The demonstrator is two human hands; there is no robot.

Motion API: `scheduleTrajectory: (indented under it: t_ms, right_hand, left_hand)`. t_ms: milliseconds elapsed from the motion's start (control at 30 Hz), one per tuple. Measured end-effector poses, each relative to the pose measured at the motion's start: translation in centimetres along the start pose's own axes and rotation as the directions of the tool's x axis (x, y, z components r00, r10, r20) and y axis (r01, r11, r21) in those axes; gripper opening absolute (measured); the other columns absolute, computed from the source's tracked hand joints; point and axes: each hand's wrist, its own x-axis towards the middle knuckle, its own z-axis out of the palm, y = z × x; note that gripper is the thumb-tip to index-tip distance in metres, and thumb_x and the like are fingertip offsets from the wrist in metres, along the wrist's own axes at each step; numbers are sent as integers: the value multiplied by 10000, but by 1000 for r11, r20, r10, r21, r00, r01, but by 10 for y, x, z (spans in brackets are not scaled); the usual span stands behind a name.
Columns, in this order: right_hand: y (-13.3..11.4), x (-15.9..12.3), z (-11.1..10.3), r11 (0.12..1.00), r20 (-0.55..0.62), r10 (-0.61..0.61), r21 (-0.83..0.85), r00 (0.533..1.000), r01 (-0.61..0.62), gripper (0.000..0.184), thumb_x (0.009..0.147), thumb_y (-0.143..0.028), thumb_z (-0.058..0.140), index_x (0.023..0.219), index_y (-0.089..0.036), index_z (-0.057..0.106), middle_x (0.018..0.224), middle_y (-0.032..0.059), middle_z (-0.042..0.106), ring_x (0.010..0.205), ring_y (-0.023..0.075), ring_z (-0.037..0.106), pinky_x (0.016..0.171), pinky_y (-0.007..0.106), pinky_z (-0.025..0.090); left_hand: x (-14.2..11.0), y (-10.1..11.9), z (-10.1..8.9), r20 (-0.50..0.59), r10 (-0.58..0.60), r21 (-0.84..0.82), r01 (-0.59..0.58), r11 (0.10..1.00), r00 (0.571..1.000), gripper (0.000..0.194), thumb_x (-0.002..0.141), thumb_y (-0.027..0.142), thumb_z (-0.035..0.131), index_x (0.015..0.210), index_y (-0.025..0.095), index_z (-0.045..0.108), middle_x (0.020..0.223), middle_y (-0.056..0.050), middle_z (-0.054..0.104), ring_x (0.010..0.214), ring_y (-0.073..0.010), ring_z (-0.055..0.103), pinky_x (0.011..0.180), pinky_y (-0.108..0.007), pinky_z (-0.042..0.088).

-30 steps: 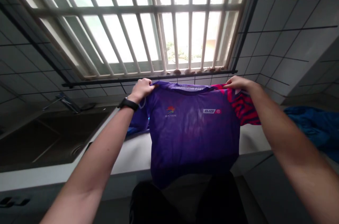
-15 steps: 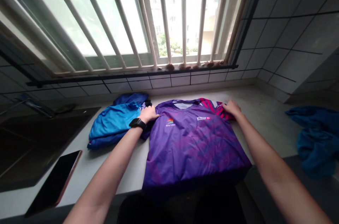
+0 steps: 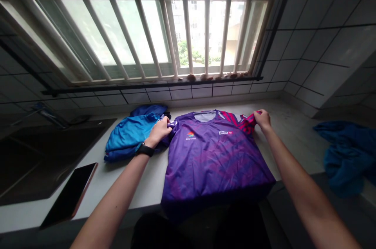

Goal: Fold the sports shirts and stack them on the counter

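A purple sports shirt point(image 3: 214, 159) with a red-striped sleeve lies flat, front up, on the white counter point(image 3: 141, 178); its hem hangs over the front edge. My left hand point(image 3: 160, 130), with a black watch on its wrist, pinches the shirt's left shoulder. My right hand point(image 3: 262, 119) pinches the red-striped right sleeve. Both hands are closed on the fabric.
A folded blue garment point(image 3: 131, 133) lies just left of the shirt. A dark phone point(image 3: 70, 195) rests near the counter's front edge, beside the sink point(image 3: 38, 155). A crumpled blue cloth point(image 3: 348, 155) sits at the right. A barred window point(image 3: 164, 25) stands behind.
The shirt, held up in the air a second ago, now lies spread on the counter. My hands have stayed on its shoulder and sleeve and now pinch the fabric.
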Motion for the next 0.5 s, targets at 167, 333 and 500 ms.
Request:
scheduleTrajectory:
  t_ms: [167, 333, 500]
  right_hand:
    - [-30, -56, 18, 931, 397, -364, 140, 843, 337, 248, 888, -418, 602, 930, -192, 695, 904, 86, 743, 845, 229, 685, 802, 293, 524]
    - [-11, -88, 35, 870, 421, -465, 55, 779, 489, 314, 954, -333, 507, 1113, -169, 723, 1234, 137, 706, 1143, 252, 656, 1022, 362, 490]
    - [3, -95, 53, 813, 416, -492, -94, 764, 575, 483, 972, -179, 394, 1413, -198, 591, 1570, 110, 475, 1467, 252, 423, 1214, 490, 314]
  left_hand:
    - [-6, 0, 3, -122, 28, -208, -53, 977, 992, 117, 782, 187, 556, 896, 214, 552, 1010, -88, 721, 958, -223, 680, 900, -312, 511]
    - [-12, 12, 5, -172, 71, -252, -114, 961, 983, 180, 775, 123, 548, 929, 200, 600, 1054, -95, 726, 1017, -233, 684, 970, -348, 518]
    - [-32, 41, 9, -158, 285, -300, -321, 898, 945, 303, 850, 103, 506, 1091, 193, 665, 1197, -114, 709, 1188, -245, 630, 1093, -398, 464]
